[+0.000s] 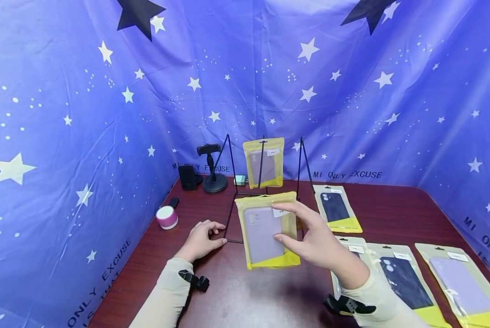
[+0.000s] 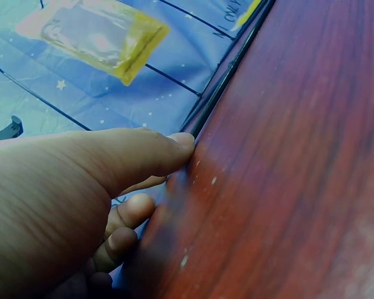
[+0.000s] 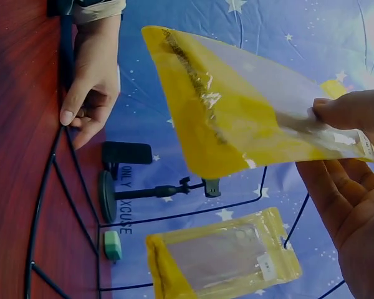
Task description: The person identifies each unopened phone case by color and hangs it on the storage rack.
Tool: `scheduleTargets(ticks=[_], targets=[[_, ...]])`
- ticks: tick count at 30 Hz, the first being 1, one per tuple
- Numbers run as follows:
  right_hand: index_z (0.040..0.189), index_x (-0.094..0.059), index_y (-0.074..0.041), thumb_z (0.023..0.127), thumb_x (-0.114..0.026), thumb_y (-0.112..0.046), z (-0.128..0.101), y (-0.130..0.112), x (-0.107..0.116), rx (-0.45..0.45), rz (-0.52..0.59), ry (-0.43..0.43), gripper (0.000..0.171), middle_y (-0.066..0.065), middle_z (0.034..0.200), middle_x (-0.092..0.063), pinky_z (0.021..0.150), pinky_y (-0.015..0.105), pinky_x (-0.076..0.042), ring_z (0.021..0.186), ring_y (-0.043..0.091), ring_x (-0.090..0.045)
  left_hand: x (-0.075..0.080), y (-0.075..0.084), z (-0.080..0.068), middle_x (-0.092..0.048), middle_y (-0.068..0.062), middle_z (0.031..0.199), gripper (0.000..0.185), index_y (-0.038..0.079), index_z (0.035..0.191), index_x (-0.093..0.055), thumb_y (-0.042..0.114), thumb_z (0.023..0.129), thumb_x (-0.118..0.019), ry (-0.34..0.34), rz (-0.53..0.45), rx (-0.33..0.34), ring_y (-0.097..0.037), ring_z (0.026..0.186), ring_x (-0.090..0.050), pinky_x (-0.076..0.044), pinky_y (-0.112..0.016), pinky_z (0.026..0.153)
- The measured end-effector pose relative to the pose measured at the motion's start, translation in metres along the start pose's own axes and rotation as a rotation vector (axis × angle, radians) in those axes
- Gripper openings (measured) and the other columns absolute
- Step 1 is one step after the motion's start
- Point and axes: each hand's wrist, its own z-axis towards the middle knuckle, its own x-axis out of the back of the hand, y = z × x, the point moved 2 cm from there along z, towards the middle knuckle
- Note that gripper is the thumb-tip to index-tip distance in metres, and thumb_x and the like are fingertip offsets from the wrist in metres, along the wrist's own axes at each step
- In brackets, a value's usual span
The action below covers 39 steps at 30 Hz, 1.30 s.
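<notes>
My right hand (image 1: 316, 237) pinches a clear-and-yellow pouch with a lilac phone case (image 1: 261, 232) inside, thumb on the front face. It is raised before a black wire display rack (image 1: 231, 159). Another pouched lilac phone case (image 1: 271, 171) hangs on the rack's middle hook, behind the held one. Down at the rack's front left base corner is my left hand (image 1: 199, 240). In the left wrist view its thumb (image 2: 174, 146) lies on the end of the black base wire, with the fingers curled beneath.
Pouched dark phone cases (image 1: 334, 207) and a pouched lilac one (image 1: 460, 284) lie on the right of the red-brown table (image 1: 392, 200). A phone stand (image 1: 214, 182), a black block (image 1: 187, 177) and a pink-and-white cylinder (image 1: 167, 217) stand at the left. Starry cloth surrounds the table.
</notes>
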Motion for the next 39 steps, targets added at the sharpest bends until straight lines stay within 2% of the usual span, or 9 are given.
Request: scheduleTargets(ticks=[8, 19, 26, 34, 39], targets=[[0.150, -0.051, -0.007, 0.083, -0.084, 0.008, 0.005, 0.002, -0.006, -0.014, 0.013, 0.005, 0.077, 0.012, 0.132, -0.061, 0.061, 0.030, -0.059, 0.075, 0.016, -0.069, 0.000, 0.001, -0.001, -0.059, 0.011, 0.092, 0.037, 0.024, 0.117, -0.077, 0.033, 0.084, -0.090, 0.001, 0.009, 0.015, -0.014, 0.093, -0.052, -0.040, -0.043, 0.088], [0.154, -0.046, -0.012, 0.082, -0.083, 0.012, 0.010, 0.015, -0.015, -0.063, 0.041, 0.024, 0.085, 0.013, 0.119, -0.065, 0.058, 0.034, -0.060, 0.073, 0.020, -0.072, 0.000, 0.001, 0.000, -0.059, 0.011, 0.091, 0.037, 0.024, 0.117, -0.077, 0.034, 0.083, -0.090, 0.001, 0.012, 0.015, -0.014, 0.093, -0.052, -0.040, -0.042, 0.088], [0.151, -0.046, -0.004, 0.074, -0.082, 0.022, 0.015, 0.019, -0.018, -0.064, -0.028, 0.065, 0.089, 0.018, 0.114, -0.066, 0.055, 0.036, -0.059, 0.068, 0.020, -0.071, 0.001, 0.002, 0.000, -0.059, 0.011, 0.092, 0.036, 0.024, 0.116, -0.077, 0.035, 0.084, -0.090, -0.003, 0.008, 0.021, -0.014, 0.093, -0.052, -0.039, -0.043, 0.088], [0.154, -0.047, -0.016, 0.079, -0.084, 0.013, 0.020, 0.030, -0.021, -0.101, -0.040, 0.075, 0.088, 0.011, 0.115, -0.067, 0.056, 0.033, -0.059, 0.070, 0.017, -0.072, -0.001, 0.000, 0.000, -0.059, 0.012, 0.091, 0.036, 0.025, 0.115, -0.077, 0.035, 0.083, -0.090, 0.003, 0.003, 0.018, -0.014, 0.093, -0.052, -0.039, -0.044, 0.088], [0.154, -0.046, -0.021, 0.080, -0.082, 0.014, 0.026, 0.038, -0.021, -0.107, -0.041, 0.085, 0.089, 0.009, 0.118, -0.066, 0.059, 0.033, -0.060, 0.074, 0.018, -0.073, -0.001, -0.001, 0.000, -0.058, 0.013, 0.091, 0.035, 0.026, 0.115, -0.077, 0.035, 0.083, -0.090, 0.004, 0.000, 0.010, -0.013, 0.092, -0.052, -0.039, -0.044, 0.088]])
